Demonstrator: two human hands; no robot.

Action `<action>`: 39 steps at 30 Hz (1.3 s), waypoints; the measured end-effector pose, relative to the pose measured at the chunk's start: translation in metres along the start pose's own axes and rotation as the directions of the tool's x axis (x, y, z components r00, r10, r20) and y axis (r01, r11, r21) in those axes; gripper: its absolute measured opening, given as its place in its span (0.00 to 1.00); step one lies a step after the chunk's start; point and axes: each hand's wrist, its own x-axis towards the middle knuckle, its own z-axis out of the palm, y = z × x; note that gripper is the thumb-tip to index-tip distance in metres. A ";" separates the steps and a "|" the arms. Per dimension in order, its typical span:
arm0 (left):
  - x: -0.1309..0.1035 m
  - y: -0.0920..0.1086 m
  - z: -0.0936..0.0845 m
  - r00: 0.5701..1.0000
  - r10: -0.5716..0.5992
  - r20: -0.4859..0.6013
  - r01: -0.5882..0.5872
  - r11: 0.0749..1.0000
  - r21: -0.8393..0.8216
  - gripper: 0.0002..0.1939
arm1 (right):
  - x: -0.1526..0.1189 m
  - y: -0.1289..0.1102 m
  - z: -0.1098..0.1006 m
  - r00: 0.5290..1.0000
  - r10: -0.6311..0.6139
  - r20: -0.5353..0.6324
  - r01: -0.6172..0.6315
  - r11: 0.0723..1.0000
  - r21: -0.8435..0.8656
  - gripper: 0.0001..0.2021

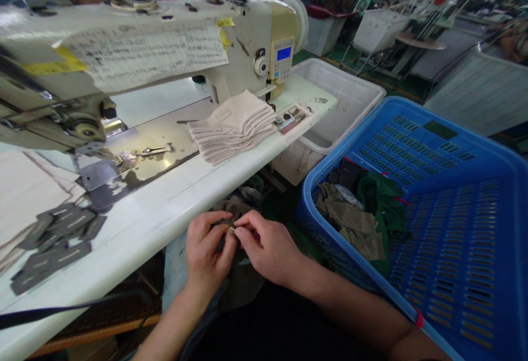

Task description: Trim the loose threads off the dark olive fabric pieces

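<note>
Low in front of the sewing table, my left hand (208,248) and my right hand (272,248) meet fingertip to fingertip. Thumb and fingers of the left hand are closed on a small edge of dark olive fabric (225,222). A thin pale bit (232,228) shows at the pinched fingertips of my right hand; it is too small to name. More olive cloth (243,286) hangs below the hands, over my lap. Beyond them, a neat stack of cream fabric pieces (235,124) lies on the white table (165,223).
An industrial sewing machine (247,36) spans the table. Dark grey fabric tabs (58,240) and cream cloth (28,190) lie at left. To my right stands a blue plastic basket (445,223) holding green and brown cloth; a white bin (342,80) is behind it.
</note>
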 end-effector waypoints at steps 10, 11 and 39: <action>-0.005 -0.001 0.005 0.991 0.121 -0.054 -0.114 0.987 0.118 0.06 | 0.006 0.012 0.012 0.989 0.148 -0.016 -0.140 0.962 0.235 0.06; -0.005 -0.001 0.006 0.990 0.129 -0.052 -0.122 0.985 0.123 0.07 | 0.006 0.013 0.012 0.988 0.151 -0.022 -0.142 0.962 0.232 0.05; -0.004 0.007 0.001 0.981 -0.169 0.093 0.179 0.978 -0.105 0.11 | 0.014 0.026 0.006 0.982 0.155 0.108 -0.189 0.787 0.587 0.10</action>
